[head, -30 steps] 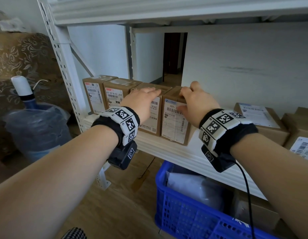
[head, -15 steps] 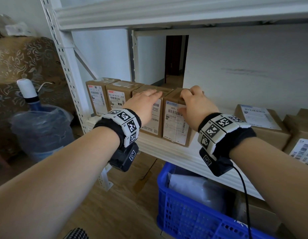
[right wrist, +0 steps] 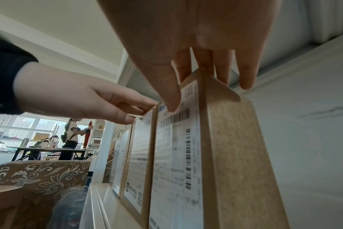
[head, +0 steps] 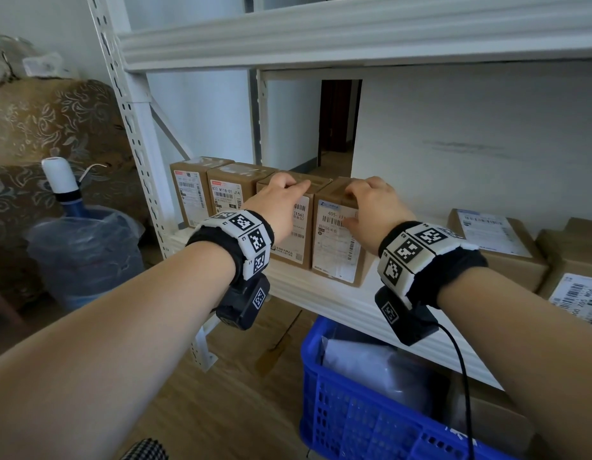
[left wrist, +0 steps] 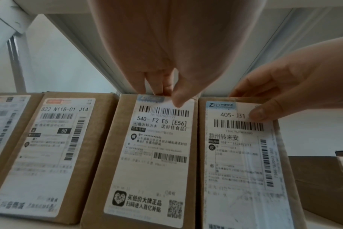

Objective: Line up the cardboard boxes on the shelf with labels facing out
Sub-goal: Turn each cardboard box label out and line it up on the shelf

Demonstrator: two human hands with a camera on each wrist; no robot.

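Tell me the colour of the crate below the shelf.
The crate is blue, with a perforated wall; the head view shows it best.
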